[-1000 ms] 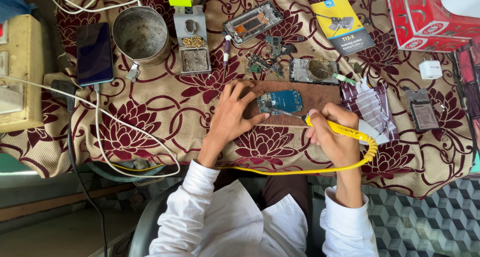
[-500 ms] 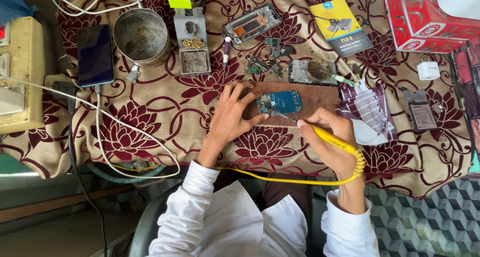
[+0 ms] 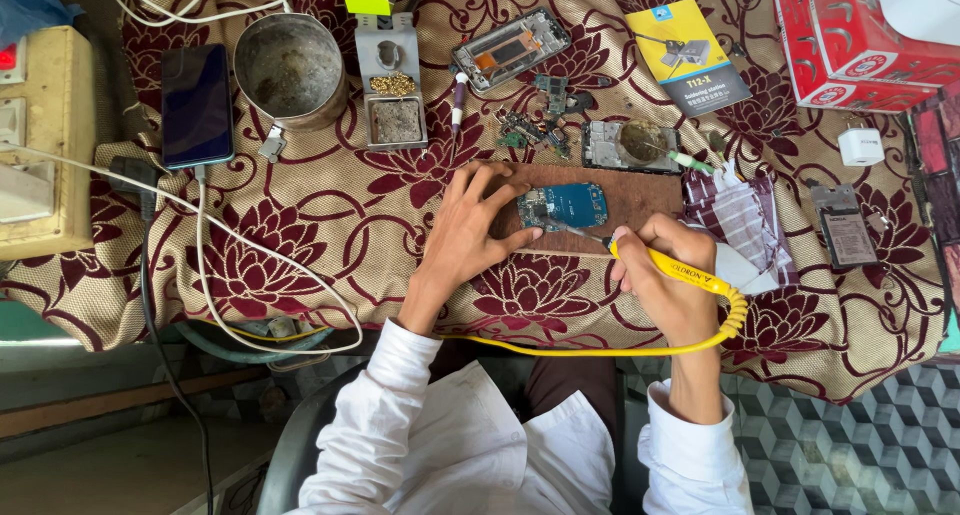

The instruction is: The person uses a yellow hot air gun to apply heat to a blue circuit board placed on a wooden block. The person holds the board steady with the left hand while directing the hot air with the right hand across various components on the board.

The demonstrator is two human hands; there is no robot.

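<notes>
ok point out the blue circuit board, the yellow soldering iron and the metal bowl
blue circuit board (image 3: 566, 205), head view, middle of the board's face
yellow soldering iron (image 3: 685, 273), head view, on the yellow handle above the right hand
metal bowl (image 3: 289, 67), head view, inside its bottom

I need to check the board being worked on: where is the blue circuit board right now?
In the head view, the blue circuit board lies on a brown wooden block at table centre, between the left hand and the right hand.

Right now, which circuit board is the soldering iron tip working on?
The blue circuit board on the wooden block, steadied by the left hand; the green board scraps lie untouched behind it.
</notes>
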